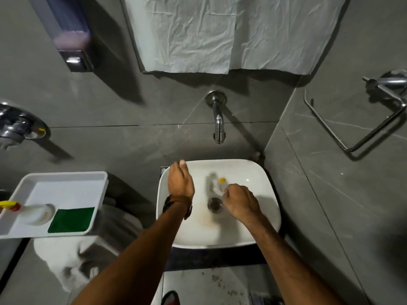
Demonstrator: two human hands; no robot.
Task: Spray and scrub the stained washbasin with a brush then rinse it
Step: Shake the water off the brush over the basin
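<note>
The right hand was closed around a blurred brush with a yellow tip, working inside the white washbasin just above the drain, while the left hand rested flat and empty on the basin's left rim. Scrubbing appeared to be under way — a brownish stain remained below the drain. No water ran from the tap, so rinsing seemingly lay ahead. On the left, a white tray held a spray bottle lying on its side and a green scouring pad — both untouched at that moment.
</note>
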